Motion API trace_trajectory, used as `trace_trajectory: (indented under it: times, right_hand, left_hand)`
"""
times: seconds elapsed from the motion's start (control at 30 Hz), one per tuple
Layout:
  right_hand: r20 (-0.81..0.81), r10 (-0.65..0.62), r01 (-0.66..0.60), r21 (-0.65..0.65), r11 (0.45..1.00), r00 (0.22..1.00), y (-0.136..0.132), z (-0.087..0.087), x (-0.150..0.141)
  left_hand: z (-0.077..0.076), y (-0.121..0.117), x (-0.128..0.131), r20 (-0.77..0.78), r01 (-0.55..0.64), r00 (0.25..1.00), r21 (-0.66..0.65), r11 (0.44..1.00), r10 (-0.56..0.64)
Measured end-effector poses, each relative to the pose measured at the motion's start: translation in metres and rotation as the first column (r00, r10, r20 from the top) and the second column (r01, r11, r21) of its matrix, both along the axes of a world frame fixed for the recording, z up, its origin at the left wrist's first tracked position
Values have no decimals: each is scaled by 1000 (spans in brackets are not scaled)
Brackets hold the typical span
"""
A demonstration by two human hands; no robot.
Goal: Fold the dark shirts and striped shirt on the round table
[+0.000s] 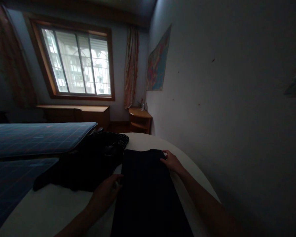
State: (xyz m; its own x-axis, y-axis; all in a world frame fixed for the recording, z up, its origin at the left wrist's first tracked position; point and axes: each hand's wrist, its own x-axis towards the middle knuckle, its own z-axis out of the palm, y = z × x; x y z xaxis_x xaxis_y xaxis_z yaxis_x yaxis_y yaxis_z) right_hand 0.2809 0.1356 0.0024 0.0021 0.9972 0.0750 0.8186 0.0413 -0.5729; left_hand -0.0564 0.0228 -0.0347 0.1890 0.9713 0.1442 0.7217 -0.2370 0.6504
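Observation:
A long, folded dark garment [149,191], perhaps trousers, lies flat on the pale round table [148,138] and runs toward me. Its exact kind is hard to make out in the dim light. At its far right corner, my right hand [172,163] pinches the cloth between thumb and fingers. My left hand [108,189] grips the left edge, closer to me, with fingers curled against the fabric. To the left, a heap of black clothing [88,164] spreads loosely across the table, apart from my left hand.
Beds with blue plaid mattresses [44,138] border the table on the left. A bare wall [224,115] rises on the right, bearing a map [158,64]. Beyond stand a wooden desk [93,108] under the window [76,62] and a corner shelf [140,113].

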Motion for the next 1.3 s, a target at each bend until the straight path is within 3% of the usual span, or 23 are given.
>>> trace_trajectory:
  times: [0.23, 0.37, 0.47, 0.67, 0.8, 0.97, 1.3]
  right_hand:
    - [-31, -42, 43, 5, 999, 999, 11, -7, 1]
    - [-55, -93, 96, 56, 994, 994, 25, -2, -7]
    - [-64, -52, 55, 56, 997, 997, 37, 5, -14]
    - [-73, 99, -100, -9, 995, 992, 55, 21, -21]
    - [-40, 80, -83, -82, 993, 996, 64, 27, -24]
    - [113, 62, -42, -175, 984, 992, 81, 35, -31]
    - [308, 274, -163, -341, 926, 911, 96, 55, -51]
  left_hand:
    - [-12, 3, 6, 49, -2, 999, 177, 984, -7]
    - [-24, 7, 7, 17, 22, 999, 251, 968, -27]
    - [-32, 9, 6, 4, 36, 999, 280, 959, -39]
    - [-30, 7, 4, 21, 57, 998, 251, 966, -64]
    - [-28, 6, 4, 24, 59, 997, 244, 968, -67]
    - [-28, 6, 4, 25, 81, 996, 237, 968, -89]
    - [-29, 6, 6, 81, 55, 994, 183, 982, -71]
